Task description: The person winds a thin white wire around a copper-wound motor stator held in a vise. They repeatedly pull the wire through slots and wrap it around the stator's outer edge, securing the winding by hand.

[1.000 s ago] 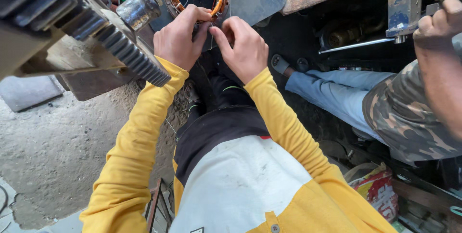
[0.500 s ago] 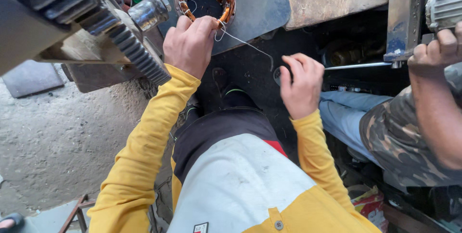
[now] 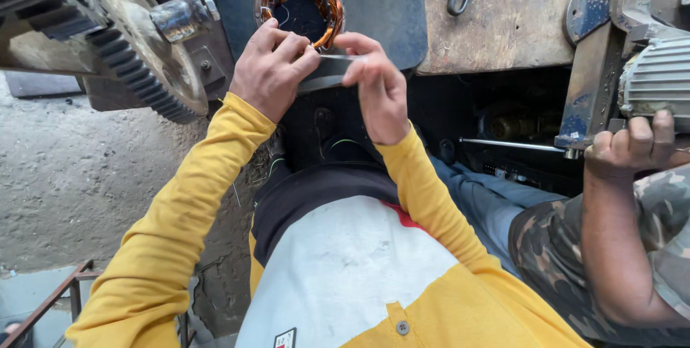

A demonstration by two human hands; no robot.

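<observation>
A round stator [image 3: 300,5] with copper-orange windings sits on a dark panel straight ahead. My left hand [image 3: 272,69] is just below its lower left rim, fingers pinched on one end of a thin grey strip [image 3: 329,69]. My right hand [image 3: 379,91] pinches the other end, just below the stator's lower right rim. The strip spans the short gap between my two hands, under the stator. Both my arms are in yellow sleeves.
A large toothed gear [image 3: 140,79] with a metal shaft stub [image 3: 176,17] stands at left. At right, another person's hand [image 3: 632,148], with a camouflage sleeve, grips a ribbed grey motor housing [image 3: 658,75]. A thin metal rod [image 3: 514,145] and a wooden board [image 3: 517,17] lie behind.
My right hand had swung out to the right drawing a thin wire; it has come back up beside my left hand under the stator, and both now pinch the strip.
</observation>
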